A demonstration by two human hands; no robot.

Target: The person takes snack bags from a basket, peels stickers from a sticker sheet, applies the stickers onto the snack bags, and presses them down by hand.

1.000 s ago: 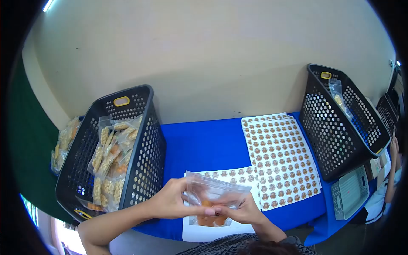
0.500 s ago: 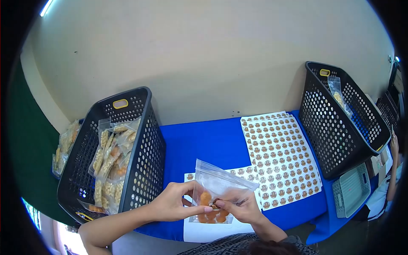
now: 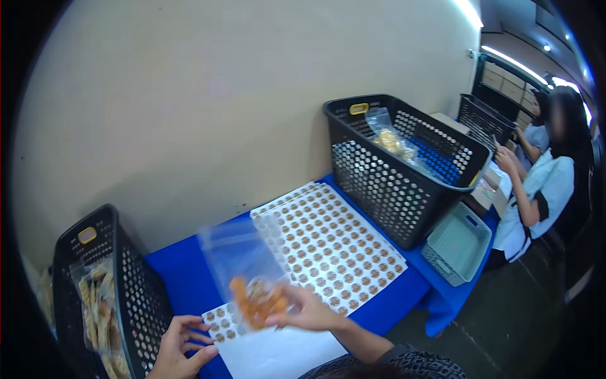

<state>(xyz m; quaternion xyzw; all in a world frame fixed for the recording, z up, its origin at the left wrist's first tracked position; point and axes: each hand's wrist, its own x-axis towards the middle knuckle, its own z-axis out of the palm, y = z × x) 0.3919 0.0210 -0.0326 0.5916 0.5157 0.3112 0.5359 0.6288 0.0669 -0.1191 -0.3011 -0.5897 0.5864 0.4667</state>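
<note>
My right hand point(image 3: 310, 309) grips the lower right edge of a clear zip-lock bag point(image 3: 230, 256) holding round orange snacks point(image 3: 252, 309). A round brown sticker point(image 3: 259, 289) sits on the front of the bag, which is blurred by motion. My left hand point(image 3: 182, 349) is apart from the bag, fingers spread, at the left edge of a partly used sticker sheet point(image 3: 271, 357). Behind the bag lies a stack of sticker sheets point(image 3: 334, 252) with rows of round brown labels.
At left stands a black basket point(image 3: 136, 303) with bagged snacks point(image 3: 98, 309). Another black basket point(image 3: 404, 189), holding some bagged snacks point(image 3: 391, 142), stands at right. Beside it is a grey-green tray point(image 3: 457, 243). Two people sit farther right. A blue cloth point(image 3: 183, 265) covers the table.
The view has swung to the right. My left hand has let go of the bag and opened. My right hand holds the bag alone, and the sticker now shows on its front.
</note>
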